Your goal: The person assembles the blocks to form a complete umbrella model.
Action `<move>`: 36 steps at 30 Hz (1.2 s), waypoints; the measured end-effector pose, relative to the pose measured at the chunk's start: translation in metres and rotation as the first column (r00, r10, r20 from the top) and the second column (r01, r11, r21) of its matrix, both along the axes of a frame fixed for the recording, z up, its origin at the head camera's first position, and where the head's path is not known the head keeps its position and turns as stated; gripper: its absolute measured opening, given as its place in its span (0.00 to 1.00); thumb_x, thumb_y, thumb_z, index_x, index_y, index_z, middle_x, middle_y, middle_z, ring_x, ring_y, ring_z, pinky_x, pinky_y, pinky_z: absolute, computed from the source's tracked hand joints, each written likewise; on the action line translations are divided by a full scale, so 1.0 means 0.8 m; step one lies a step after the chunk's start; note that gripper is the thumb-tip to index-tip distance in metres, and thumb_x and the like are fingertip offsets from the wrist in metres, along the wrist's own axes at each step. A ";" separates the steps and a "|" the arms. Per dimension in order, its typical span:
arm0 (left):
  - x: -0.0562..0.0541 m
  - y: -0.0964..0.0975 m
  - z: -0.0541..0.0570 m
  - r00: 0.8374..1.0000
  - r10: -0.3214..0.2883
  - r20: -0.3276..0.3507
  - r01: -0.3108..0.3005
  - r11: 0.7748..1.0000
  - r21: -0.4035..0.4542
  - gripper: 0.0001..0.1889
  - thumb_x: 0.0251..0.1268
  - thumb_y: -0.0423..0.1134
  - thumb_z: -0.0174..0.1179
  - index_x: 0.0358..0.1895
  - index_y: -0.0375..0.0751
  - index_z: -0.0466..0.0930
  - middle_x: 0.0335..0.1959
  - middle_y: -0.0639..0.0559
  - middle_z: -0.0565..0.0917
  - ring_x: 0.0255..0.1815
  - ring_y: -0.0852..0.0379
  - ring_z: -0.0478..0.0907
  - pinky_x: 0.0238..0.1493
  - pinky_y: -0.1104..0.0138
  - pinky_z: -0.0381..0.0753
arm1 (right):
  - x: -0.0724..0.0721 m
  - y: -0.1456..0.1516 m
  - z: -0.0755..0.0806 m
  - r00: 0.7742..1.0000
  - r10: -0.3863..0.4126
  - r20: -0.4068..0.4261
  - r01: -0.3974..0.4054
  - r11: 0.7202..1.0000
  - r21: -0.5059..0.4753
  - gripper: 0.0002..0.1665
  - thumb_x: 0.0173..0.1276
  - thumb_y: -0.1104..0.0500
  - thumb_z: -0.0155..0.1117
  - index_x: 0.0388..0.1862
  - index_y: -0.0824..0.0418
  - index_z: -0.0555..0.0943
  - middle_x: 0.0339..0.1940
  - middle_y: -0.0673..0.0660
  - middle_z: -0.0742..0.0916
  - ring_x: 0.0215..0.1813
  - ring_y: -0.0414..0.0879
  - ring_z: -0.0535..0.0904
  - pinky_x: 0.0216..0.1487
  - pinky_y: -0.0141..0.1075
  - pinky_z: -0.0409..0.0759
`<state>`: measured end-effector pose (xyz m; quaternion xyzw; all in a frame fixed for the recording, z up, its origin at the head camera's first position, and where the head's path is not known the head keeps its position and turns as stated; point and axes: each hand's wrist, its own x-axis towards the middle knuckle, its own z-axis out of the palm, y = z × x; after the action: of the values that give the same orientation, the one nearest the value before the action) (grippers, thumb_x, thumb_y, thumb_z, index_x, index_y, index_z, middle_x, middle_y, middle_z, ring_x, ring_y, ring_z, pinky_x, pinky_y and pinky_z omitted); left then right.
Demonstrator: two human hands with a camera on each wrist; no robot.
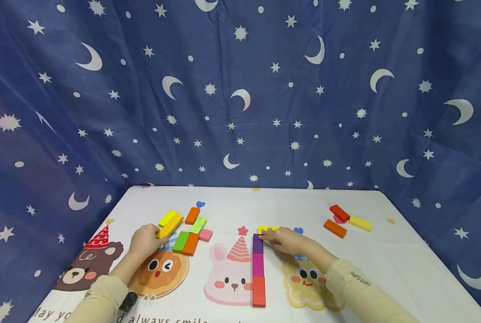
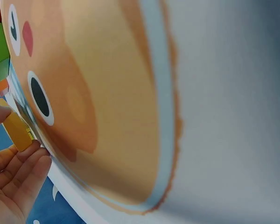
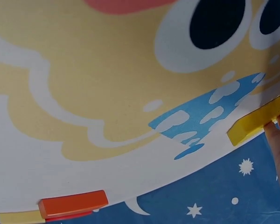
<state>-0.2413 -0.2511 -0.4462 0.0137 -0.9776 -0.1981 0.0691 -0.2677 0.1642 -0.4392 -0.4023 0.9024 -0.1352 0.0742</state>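
Note:
My left hand (image 1: 145, 240) pinches an orange-yellow wooden block (image 1: 170, 225) between thumb and fingers, over the left cluster. The same block (image 2: 17, 130) shows between the fingertips in the left wrist view. Near the table's middle, my right hand (image 1: 284, 240) holds a bright yellow block (image 1: 268, 229) lying crosswise at the far end of a column. In the right wrist view, fingertips touch the far side of this yellow block (image 3: 259, 117); the thumb is out of view there. Below it run a purple block (image 1: 257, 243), a magenta block (image 1: 258, 264) and a red block (image 1: 258, 291), end to end.
Around the left hand lie a yellow block (image 1: 167, 218), an orange block (image 1: 192, 215), a green block (image 1: 181, 242), a light green block (image 1: 198, 225) and a pink block (image 1: 205, 235). At right are a dark red block (image 1: 339, 212), an orange-red block (image 1: 335, 228) and a pale yellow block (image 1: 360, 223).

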 end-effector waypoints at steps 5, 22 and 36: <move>0.000 -0.004 0.004 1.000 -0.013 0.002 0.013 1.000 0.008 0.15 0.49 0.39 0.69 0.32 0.28 0.84 0.17 0.49 0.74 0.22 0.54 0.67 0.24 0.67 0.63 | 0.001 -0.004 -0.003 0.999 -0.019 0.034 0.019 1.000 -0.004 0.21 0.65 0.69 0.58 0.57 0.61 0.79 0.56 0.61 0.83 0.23 0.35 0.62 0.30 0.24 0.66; -0.011 0.020 0.017 0.997 -0.082 -0.013 0.083 0.996 0.027 0.16 0.54 0.35 0.64 0.43 0.26 0.81 0.21 0.47 0.75 0.24 0.54 0.67 0.27 0.67 0.65 | -0.002 -0.002 0.000 0.998 -0.042 0.047 0.042 0.999 0.013 0.22 0.64 0.69 0.59 0.58 0.60 0.79 0.56 0.62 0.82 0.23 0.36 0.62 0.30 0.25 0.67; -0.018 0.052 0.018 0.991 -0.131 0.028 0.129 0.990 0.056 0.18 0.58 0.37 0.63 0.48 0.27 0.80 0.20 0.48 0.75 0.22 0.56 0.67 0.23 0.71 0.66 | -0.001 -0.002 0.002 0.999 -0.030 0.043 0.029 1.000 0.012 0.23 0.64 0.70 0.58 0.59 0.61 0.78 0.58 0.62 0.81 0.30 0.39 0.70 0.33 0.26 0.69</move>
<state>-0.2557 -0.2094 -0.4315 -0.0451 -0.9718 -0.2281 0.0401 -0.2682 0.1630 -0.4378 -0.3855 0.9072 -0.1398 0.0939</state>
